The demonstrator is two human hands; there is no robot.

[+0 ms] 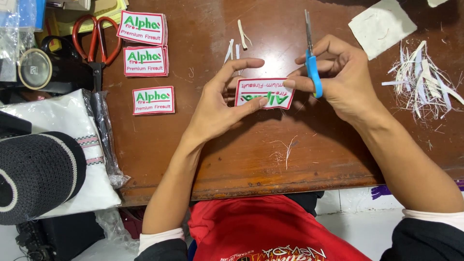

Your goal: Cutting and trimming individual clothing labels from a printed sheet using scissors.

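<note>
I take the patch in the middle as my landmark. Far to its left lie red scissors point(96, 41) and three finished patches point(146, 61). The left hand point(217, 104) pinches the patch point(264, 93), thumb under, fingers over the top edge. The right hand point(338, 72) touches its right edge and grips closed blue scissors point(311, 58), blades pointing away. I think trimming is under way; the next cut needs the blades open at the border. Right of it lie white scraps point(425, 79); the wood in front has room.
</note>
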